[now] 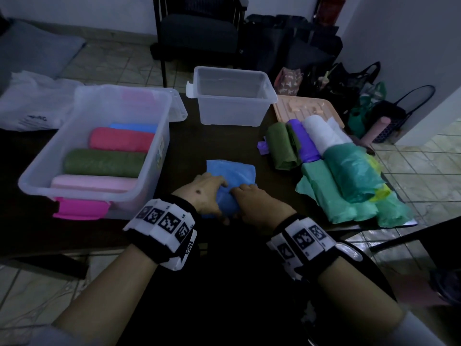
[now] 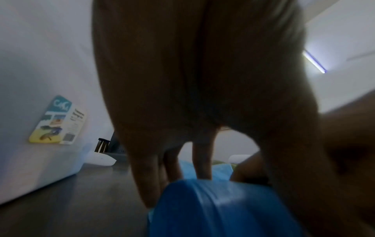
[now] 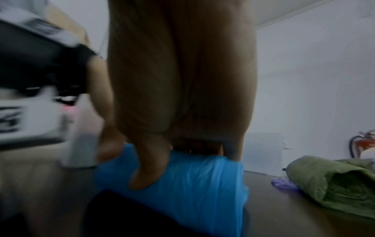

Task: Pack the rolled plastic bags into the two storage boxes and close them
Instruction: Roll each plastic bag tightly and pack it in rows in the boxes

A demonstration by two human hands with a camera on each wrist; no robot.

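A blue plastic bag (image 1: pixel 234 173) lies partly rolled on the dark table (image 1: pixel 219 143) at the front centre, its flat end pointing away from me. My left hand (image 1: pixel 209 193) grips the rolled part from the left, fingers (image 2: pixel 172 168) over the blue roll (image 2: pixel 213 208). My right hand (image 1: pixel 252 198) grips it from the right, thumb (image 3: pixel 150 168) pressed on the blue plastic (image 3: pixel 198 184). The clear box on the left (image 1: pixel 82 193) holds pink (image 1: pixel 94 183), green (image 1: pixel 104 163), red (image 1: pixel 119 139) and blue (image 1: pixel 134 127) rolls. A second clear box (image 1: pixel 232 108) stands open and empty at the back centre.
At the right lies a pile of rolls: olive green (image 1: pixel 282 146), purple (image 1: pixel 304 143), white (image 1: pixel 321 132) and several teal ones (image 1: pixel 349 176). A peach lid (image 1: pixel 299 106) lies behind them. A white bag (image 1: pixel 32 106) sits far left. A chair (image 1: pixel 197 33) and floor bags (image 1: pixel 349 81) stand beyond the table.
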